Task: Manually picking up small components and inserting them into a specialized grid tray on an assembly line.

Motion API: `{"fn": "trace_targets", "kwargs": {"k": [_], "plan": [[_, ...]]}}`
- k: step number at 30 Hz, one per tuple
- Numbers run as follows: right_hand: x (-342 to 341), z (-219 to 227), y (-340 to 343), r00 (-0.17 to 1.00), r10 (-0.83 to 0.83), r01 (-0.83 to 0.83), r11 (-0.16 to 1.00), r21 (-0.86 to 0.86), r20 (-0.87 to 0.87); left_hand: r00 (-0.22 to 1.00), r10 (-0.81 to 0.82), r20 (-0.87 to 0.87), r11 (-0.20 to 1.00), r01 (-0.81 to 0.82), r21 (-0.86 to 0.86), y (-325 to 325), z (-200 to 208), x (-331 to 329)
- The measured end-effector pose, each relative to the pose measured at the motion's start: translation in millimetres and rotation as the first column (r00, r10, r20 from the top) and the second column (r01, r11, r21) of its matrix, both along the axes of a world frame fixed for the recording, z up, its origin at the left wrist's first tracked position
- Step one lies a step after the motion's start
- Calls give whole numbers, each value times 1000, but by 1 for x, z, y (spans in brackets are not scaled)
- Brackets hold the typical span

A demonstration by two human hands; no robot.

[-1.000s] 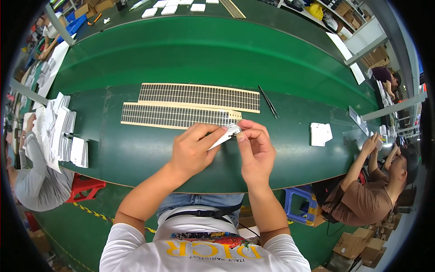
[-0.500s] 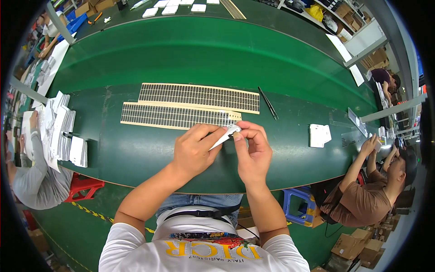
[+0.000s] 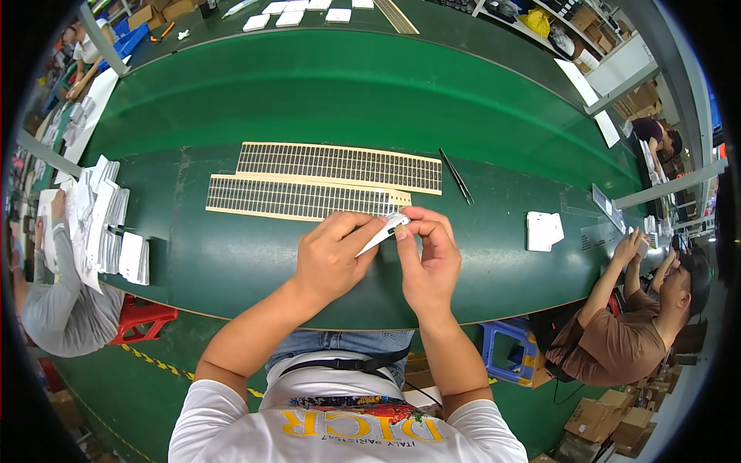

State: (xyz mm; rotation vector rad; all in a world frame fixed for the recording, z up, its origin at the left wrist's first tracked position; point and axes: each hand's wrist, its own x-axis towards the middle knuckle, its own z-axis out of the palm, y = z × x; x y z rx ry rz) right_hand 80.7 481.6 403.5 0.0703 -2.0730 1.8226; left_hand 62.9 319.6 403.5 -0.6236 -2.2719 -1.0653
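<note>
A thin white plastic piece, with a dark slot at its far end, is tilted up above the near part of the table. My left hand is closed around its left side, fingers bent over it. At the slotted end, the thumb and forefinger of my right hand are pinched together against the piece; anything tiny between them is hidden. Just beyond my hands lies a cream sheet of small dark rectangular stickers, bare of some at its right end. Another such sheet lies behind it.
Black tweezers rest right of the sheets. White flat pieces lie farther right, and stacks of white pieces stand at the left. A green trough runs behind the table. Co-workers sit at left and right.
My right hand has shifted very slightly left at the end of the white piece, whose dark slot shows more now. The left hand keeps its hold.
</note>
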Motion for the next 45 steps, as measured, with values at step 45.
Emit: {"fn": "trace_targets", "kwargs": {"k": [45], "plan": [[-48,-34,273,992,-43,123,294,948,-115,988,-22,155,991,1,133,-71,-14,25]]}}
